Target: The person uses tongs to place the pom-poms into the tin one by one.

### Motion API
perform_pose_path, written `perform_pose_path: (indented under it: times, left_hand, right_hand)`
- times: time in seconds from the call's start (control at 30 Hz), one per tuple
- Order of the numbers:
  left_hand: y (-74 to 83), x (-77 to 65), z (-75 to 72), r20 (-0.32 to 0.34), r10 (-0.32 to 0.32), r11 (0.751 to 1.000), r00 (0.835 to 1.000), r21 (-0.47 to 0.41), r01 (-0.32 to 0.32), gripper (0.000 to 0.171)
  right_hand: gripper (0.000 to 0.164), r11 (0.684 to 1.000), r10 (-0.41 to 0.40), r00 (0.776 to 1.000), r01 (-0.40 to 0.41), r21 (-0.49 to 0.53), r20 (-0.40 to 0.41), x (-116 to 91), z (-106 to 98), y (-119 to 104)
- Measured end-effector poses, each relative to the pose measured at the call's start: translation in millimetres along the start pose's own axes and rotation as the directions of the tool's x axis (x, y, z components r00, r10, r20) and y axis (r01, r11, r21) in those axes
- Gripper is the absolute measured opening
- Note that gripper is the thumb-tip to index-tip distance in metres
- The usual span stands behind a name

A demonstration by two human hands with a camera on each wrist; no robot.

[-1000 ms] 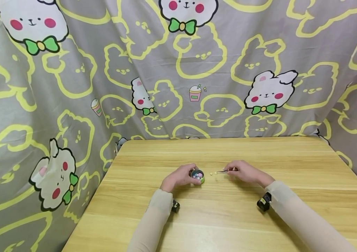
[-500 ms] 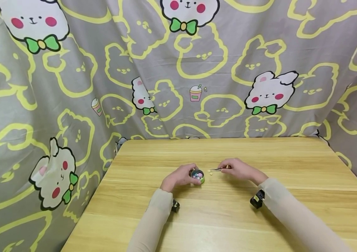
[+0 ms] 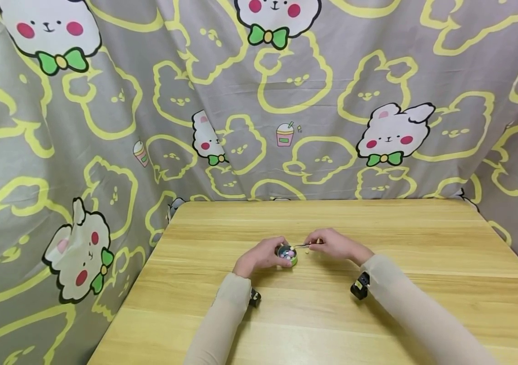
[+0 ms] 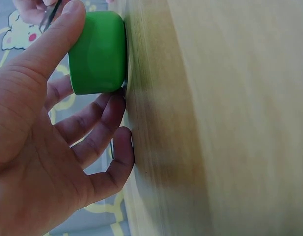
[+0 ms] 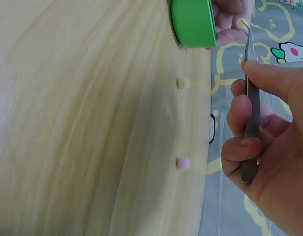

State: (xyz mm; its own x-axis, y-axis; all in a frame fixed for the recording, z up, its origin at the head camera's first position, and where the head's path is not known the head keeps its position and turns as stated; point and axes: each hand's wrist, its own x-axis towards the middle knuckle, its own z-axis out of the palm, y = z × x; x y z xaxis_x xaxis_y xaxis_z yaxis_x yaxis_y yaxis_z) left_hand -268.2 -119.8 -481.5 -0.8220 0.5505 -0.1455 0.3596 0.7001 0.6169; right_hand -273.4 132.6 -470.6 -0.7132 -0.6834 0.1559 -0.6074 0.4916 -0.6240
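My left hand holds a small round green tin standing on the table, thumb on one side and fingers round the other. Several pastel beads lie inside it, pink, white and bluish. Between the thumb and fingers of my right hand is a pair of bent-tip metal tweezers. A pale yellow bead sits at their tip, above the tin's rim. On the tabletop beside the tin lie a yellow bead and, farther off, a pink bead.
The wooden table spreads round both hands. Behind it and to its left hangs a grey patterned curtain. A small black camera is strapped at the right wrist, another black camera at the left.
My right hand has moved left with the tweezers, first to the loose yellow beads, then to the tin with one bead at the tip. My left hand and the tin stay put.
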Motion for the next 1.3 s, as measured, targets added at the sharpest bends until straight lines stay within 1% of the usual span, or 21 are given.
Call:
perform_pose_path:
  times: [0.13,0.37,0.53,0.73,0.8,0.97,1.07,1.3]
  left_hand:
    - [0.8,-0.3,-0.4,-0.003,0.000,1.000,1.000,-0.005,0.000,0.038]
    - [0.7,0.5,-0.7,-0.001,0.001,1.000,1.000,-0.015,-0.001,0.038]
    - [2.7,-0.1,-1.2,0.004,-0.001,1.000,1.000,-0.014,0.001,0.038]
    - [2.3,-0.3,-0.6,-0.001,0.002,1.000,1.000,-0.011,-0.003,0.038]
    - [1.6,-0.4,-0.2,-0.003,0.005,1.000,1.000,-0.004,-0.005,0.039]
    - [0.5,0.2,-0.6,-0.010,0.016,1.000,1.000,0.012,-0.015,0.040]
    - [0.8,0.4,-1.0,-0.009,0.007,1.000,1.000,0.009,-0.006,0.040]
    - [-0.1,0.2,1.2,0.001,-0.002,1.000,1.000,0.004,0.002,0.039]
  right_hand:
    - [0.013,1.000,-0.021,1.000,0.021,-0.011,0.005,4,5,0]
    - [0.013,0.999,-0.024,1.000,0.024,-0.030,0.005,8,10,0]
    - [0.014,0.999,0.008,1.000,-0.008,-0.038,0.008,10,11,1]
    - [0.017,0.997,0.078,0.997,-0.078,-0.010,-0.001,11,12,1]
    - [0.017,0.997,0.079,0.997,-0.079,-0.007,-0.012,10,11,1]
    - [0.016,0.996,0.084,0.996,-0.084,0.010,-0.040,6,7,4]
    - [0.015,0.994,0.107,0.993,-0.106,0.021,-0.059,2,2,7]
    - [0.015,0.986,0.163,0.983,-0.161,0.034,-0.083,-18,-11,19]
